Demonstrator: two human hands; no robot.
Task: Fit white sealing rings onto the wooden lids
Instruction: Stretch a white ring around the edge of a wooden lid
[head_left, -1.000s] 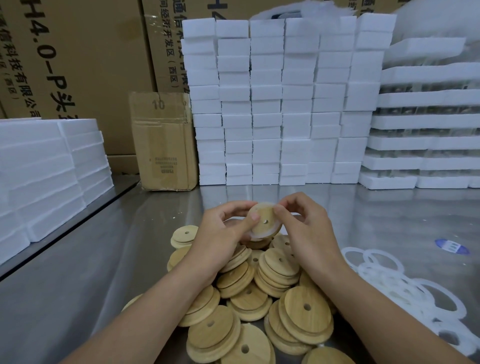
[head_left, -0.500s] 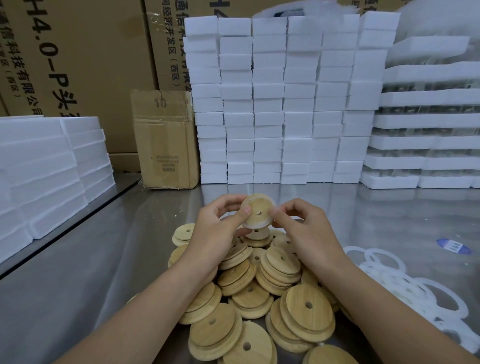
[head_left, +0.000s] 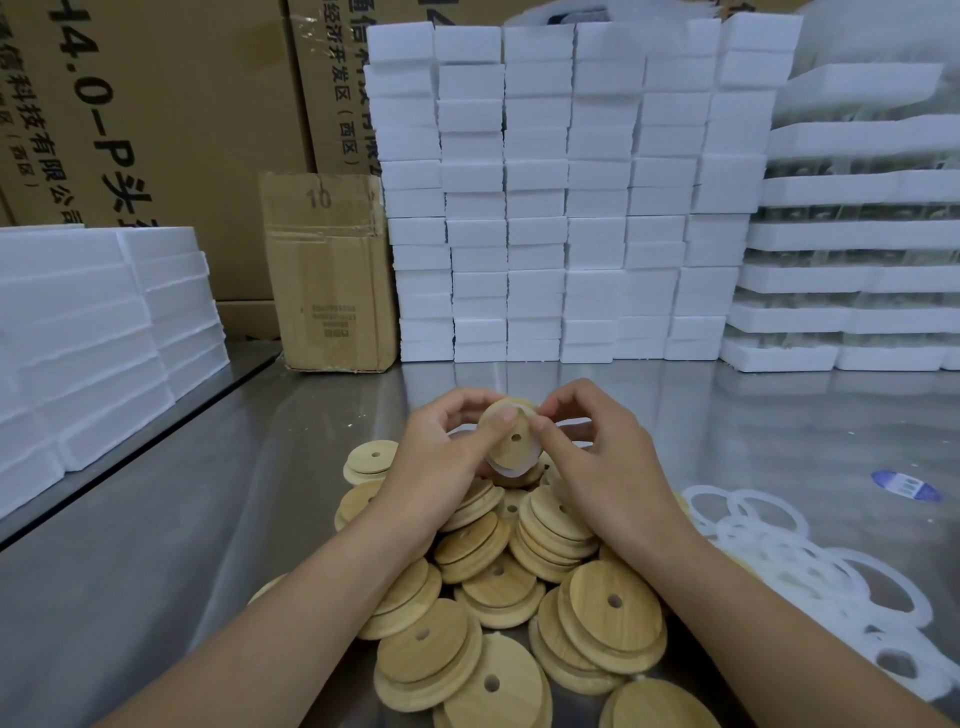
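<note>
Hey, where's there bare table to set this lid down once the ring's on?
The widest bare patch of table lies left of the lid pile, up to the foam blocks. Another lies beyond the white rings, before the foam trays. The pile and the rings crowd the near middle and right.

We see a shiny steel table (head_left: 156, 519), stacked white foam blocks (head_left: 571, 208) at its back, foam slabs (head_left: 78, 322) left, foam trays (head_left: 857, 234) right, big printed cardboard boxes (head_left: 156, 104) behind, a small carton (head_left: 327, 270) marked 10
</note>
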